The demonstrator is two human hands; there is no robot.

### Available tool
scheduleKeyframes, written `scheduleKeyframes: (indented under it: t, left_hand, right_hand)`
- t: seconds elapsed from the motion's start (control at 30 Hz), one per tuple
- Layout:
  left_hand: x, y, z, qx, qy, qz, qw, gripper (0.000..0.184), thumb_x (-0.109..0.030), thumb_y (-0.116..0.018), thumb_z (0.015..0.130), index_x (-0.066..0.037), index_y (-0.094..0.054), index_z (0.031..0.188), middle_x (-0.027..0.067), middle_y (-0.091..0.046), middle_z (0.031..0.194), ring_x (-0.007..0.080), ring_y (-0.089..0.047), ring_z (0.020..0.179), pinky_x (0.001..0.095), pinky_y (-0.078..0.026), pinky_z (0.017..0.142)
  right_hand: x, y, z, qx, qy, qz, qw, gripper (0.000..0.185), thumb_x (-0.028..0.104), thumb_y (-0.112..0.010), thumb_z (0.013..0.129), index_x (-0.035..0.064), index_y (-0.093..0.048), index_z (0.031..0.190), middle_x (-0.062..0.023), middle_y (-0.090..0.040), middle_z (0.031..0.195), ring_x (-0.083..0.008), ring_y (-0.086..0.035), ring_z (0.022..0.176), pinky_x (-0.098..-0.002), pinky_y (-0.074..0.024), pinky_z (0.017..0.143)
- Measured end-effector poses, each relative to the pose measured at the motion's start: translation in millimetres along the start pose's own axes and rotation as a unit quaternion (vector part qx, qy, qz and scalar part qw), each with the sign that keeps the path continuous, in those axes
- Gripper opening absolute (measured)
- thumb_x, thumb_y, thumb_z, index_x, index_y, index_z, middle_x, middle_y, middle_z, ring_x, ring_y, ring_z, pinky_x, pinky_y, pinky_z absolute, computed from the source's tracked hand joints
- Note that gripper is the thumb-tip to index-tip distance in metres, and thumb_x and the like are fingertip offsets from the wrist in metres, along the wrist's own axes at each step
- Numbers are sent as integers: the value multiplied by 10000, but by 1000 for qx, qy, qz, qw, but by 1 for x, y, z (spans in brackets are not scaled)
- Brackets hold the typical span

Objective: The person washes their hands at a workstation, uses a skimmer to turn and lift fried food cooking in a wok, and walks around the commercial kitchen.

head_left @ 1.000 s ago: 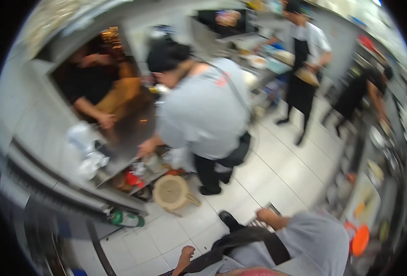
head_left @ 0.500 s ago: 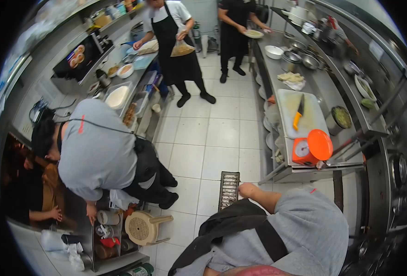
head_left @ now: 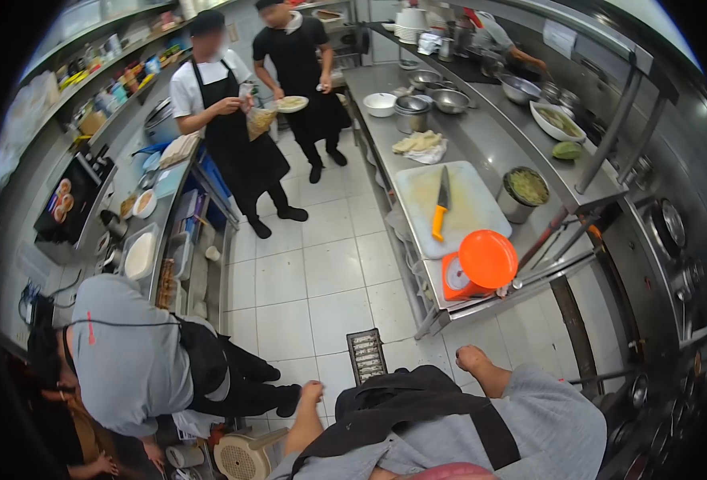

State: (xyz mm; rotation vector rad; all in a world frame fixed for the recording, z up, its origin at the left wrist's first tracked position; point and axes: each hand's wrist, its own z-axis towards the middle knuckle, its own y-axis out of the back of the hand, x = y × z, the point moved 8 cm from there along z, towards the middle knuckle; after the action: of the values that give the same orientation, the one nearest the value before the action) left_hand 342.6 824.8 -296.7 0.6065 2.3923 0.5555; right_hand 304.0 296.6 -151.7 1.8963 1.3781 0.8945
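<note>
My left hand [head_left: 312,391] hangs low in front of me, just left of my dark apron, over the tiled floor. Its fingers are curled, and nothing shows in it. On the other side my right hand [head_left: 471,358] is closed in a loose fist with nothing visible in it. It is below the near end of the steel counter [head_left: 353,80], touching nothing. Nearest to it on that counter is an orange kitchen scale [head_left: 488,261]. Behind the scale a chef's knife [head_left: 441,204] with an orange handle lies on a white cutting board [head_left: 481,188].
A floor drain grate [head_left: 366,356] lies ahead of my apron. Bent over at left is a co-worker [head_left: 129,352], beside a beige stool [head_left: 243,458]. Farther back stand two people, one with a bag of food [head_left: 261,122], the other with a plate [head_left: 292,104]. A metal pot [head_left: 523,194] sits beside the board.
My view has swung right and up. My left hand has come into sight, and my right hand is now farther right. The two standing people are closer together.
</note>
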Motion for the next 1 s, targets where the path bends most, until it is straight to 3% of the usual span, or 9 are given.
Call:
scheduleKeyframes:
  t: [0.07, 0.1, 0.17, 0.27, 0.37, 0.6, 0.73, 0.8, 1.0]
  left_hand:
    - [-35, -76, -11, 118, -44, 125, 984, 284, -217, -600, 731, -89, -637, 982, 95, -647, 787, 193, -621, 685, 315, -509, 540]
    - [-72, -102, -27, 194, -259, 168, 931, 295, -236, -611, 723, -87, -641, 977, 97, -651, 819, 214, -621, 746, 340, -516, 606]
    - [-83, -124, -40, 363, -190, -26, 912, 312, -291, -620, 715, -78, -653, 942, 100, -656, 825, 222, -621, 797, 356, -508, 667]
    - [-103, -52, -23, 226, -70, 12, 972, 300, -297, -603, 706, -66, -667, 889, 119, -658, 804, 251, -625, 786, 378, -500, 697]
    - [-73, 23, 92, 54, -130, 271, 952, 250, -212, -542, 666, -45, -672, 798, 178, -640, 854, 337, -612, 815, 410, -490, 712]
    - [-58, 104, 116, 33, -43, 432, 901, 323, -189, -525, 694, -12, -650, 933, 197, -589, 1060, 315, -562, 1015, 365, -454, 857]
    - [-75, 47, 106, 86, -70, 479, 871, 274, -175, -497, 720, -52, -666, 898, 171, -604, 1042, 304, -573, 999, 371, -463, 845]
    - [-106, -12, 91, 124, -208, 534, 810, 258, -217, -503, 666, -49, -677, 756, 199, -629, 886, 334, -610, 835, 410, -479, 752]
    - [-227, -180, -14, 164, -273, 431, 845, 286, -267, -592, 634, -43, -681, 788, 184, -641, 838, 316, -620, 810, 417, -484, 710]
  right_hand:
    - [-2, 4, -10, -37, -18, 48, 998, 227, 149, -513, 726, 71, -667, 874, -158, -632, 931, -325, -586, 906, -405, -456, 833]
    - [-7, -2, -9, -34, -18, 53, 998, 227, 149, -513, 726, 71, -667, 874, -158, -632, 931, -325, -586, 906, -405, -456, 833]
    - [-13, -8, -4, -81, -42, 80, 993, 213, 148, -512, 729, 70, -670, 848, -164, -632, 902, -327, -594, 875, -402, -461, 825]
    - [-8, -5, -24, -120, -88, 126, 981, 204, 153, -509, 735, 69, -672, 824, -172, -631, 867, -341, -597, 847, -407, -473, 800]
    - [-5, -42, -30, -85, -118, 103, 984, 209, 159, -500, 743, 70, -670, 825, -174, -629, 855, -349, -596, 839, -413, -483, 777]
    - [29, -69, -58, -65, -90, 181, 977, 190, 172, -511, 737, 44, -651, 748, -176, -628, 786, -351, -600, 767, -424, -480, 734]
    - [27, -40, -67, -60, -117, 304, 943, 159, 126, -517, 728, 25, -635, 690, -150, -615, 636, -271, -611, 598, -368, -477, 583]
    - [2, -42, -69, -60, -130, 321, 936, 149, 96, -512, 732, 24, -631, 680, -136, -608, 602, -231, -604, 557, -346, -468, 554]
    - [-83, 6, -70, -75, -92, 280, 953, 151, 86, -514, 762, -2, -623, 705, -131, -593, 569, -205, -597, 504, -326, -460, 496]
